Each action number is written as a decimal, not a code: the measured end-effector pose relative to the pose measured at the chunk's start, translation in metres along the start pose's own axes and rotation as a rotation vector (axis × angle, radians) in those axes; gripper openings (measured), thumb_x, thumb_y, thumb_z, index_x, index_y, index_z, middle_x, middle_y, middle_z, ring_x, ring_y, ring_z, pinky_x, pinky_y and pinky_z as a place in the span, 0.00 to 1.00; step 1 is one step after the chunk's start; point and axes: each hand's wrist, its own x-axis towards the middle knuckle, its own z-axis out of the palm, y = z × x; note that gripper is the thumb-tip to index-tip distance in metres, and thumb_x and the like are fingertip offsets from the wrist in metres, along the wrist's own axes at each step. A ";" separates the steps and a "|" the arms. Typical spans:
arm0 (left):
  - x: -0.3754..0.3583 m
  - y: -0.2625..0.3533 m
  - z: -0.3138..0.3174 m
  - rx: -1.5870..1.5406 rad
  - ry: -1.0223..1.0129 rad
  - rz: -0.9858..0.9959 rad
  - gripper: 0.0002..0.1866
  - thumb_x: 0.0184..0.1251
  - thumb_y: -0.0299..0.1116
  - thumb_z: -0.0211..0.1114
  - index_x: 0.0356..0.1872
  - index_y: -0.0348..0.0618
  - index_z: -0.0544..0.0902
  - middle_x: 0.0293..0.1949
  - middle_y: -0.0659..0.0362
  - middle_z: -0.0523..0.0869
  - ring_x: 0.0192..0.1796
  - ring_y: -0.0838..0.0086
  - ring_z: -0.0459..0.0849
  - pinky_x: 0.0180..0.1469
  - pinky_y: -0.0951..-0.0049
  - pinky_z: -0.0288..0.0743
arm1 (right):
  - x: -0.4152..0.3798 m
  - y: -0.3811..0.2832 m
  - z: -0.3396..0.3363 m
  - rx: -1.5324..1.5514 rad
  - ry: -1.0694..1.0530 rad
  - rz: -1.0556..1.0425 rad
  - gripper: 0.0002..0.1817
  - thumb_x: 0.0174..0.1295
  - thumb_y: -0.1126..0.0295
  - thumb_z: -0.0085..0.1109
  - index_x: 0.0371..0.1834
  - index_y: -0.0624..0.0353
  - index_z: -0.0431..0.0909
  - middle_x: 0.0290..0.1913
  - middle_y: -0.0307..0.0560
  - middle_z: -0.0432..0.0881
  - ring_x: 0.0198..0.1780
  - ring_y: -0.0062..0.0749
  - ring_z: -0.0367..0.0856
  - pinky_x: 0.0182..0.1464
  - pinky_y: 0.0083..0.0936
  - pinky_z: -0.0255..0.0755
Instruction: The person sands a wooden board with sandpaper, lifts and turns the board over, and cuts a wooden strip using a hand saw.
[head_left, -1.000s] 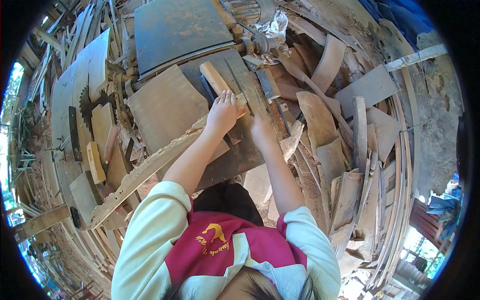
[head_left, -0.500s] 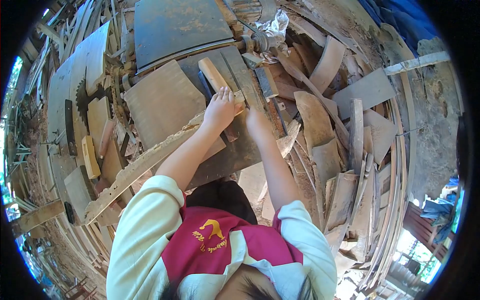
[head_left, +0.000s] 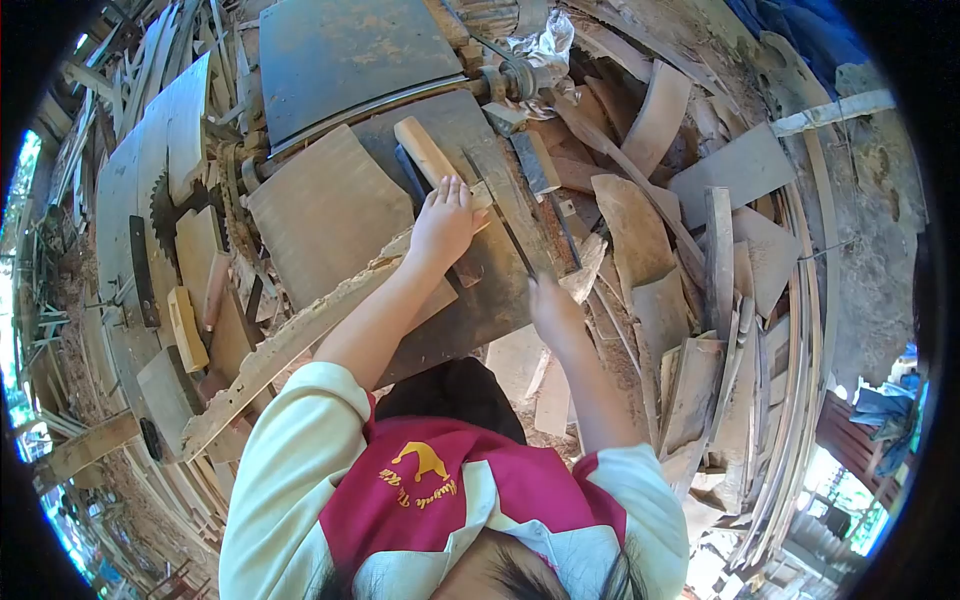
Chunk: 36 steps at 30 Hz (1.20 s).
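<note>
My left hand (head_left: 441, 222) presses down on the upper end of a long, rough-edged wooden board (head_left: 285, 343), fingers together over the wood. The board slants from there under my left forearm to the lower left. In my closed right hand (head_left: 556, 306) is a long, thin dark blade (head_left: 513, 233), pointing up and away past the board's end; whether it is a saw or a file I cannot tell. Just beyond my left fingers a pale wood block (head_left: 424, 151) lies on the dark work table (head_left: 440, 333).
A broad wooden panel (head_left: 325, 210) lies left of my hands. Farther left, a toothed circular saw blade (head_left: 163, 203) stands up by a wooden handle (head_left: 214, 290). Behind is a large dark metal plate (head_left: 355, 45). Wood offcuts (head_left: 632, 235) pile up on the right.
My right hand has drawn back toward my body and slightly right, pulling the thin blade along. My left hand stays on the board.
</note>
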 end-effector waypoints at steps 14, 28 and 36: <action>0.001 -0.001 -0.002 -0.016 -0.013 -0.002 0.27 0.67 0.46 0.47 0.52 0.27 0.70 0.55 0.41 0.72 0.61 0.57 0.69 0.59 0.63 0.63 | -0.040 0.025 0.000 -0.048 -0.096 0.084 0.14 0.65 0.58 0.38 0.40 0.56 0.67 0.27 0.59 0.78 0.31 0.56 0.78 0.34 0.50 0.69; 0.000 0.000 -0.002 0.013 0.020 0.021 0.27 0.66 0.45 0.49 0.51 0.27 0.70 0.55 0.41 0.72 0.60 0.56 0.69 0.59 0.63 0.63 | 0.070 -0.022 0.021 -0.025 0.037 -0.053 0.14 0.64 0.59 0.38 0.40 0.58 0.69 0.31 0.59 0.79 0.34 0.56 0.78 0.37 0.48 0.70; 0.000 -0.002 0.001 0.012 0.032 0.028 0.27 0.66 0.46 0.47 0.50 0.27 0.71 0.54 0.40 0.72 0.60 0.56 0.69 0.59 0.63 0.63 | -0.037 0.020 0.001 -0.068 -0.082 0.095 0.13 0.65 0.59 0.40 0.40 0.56 0.67 0.24 0.56 0.78 0.28 0.55 0.78 0.31 0.50 0.68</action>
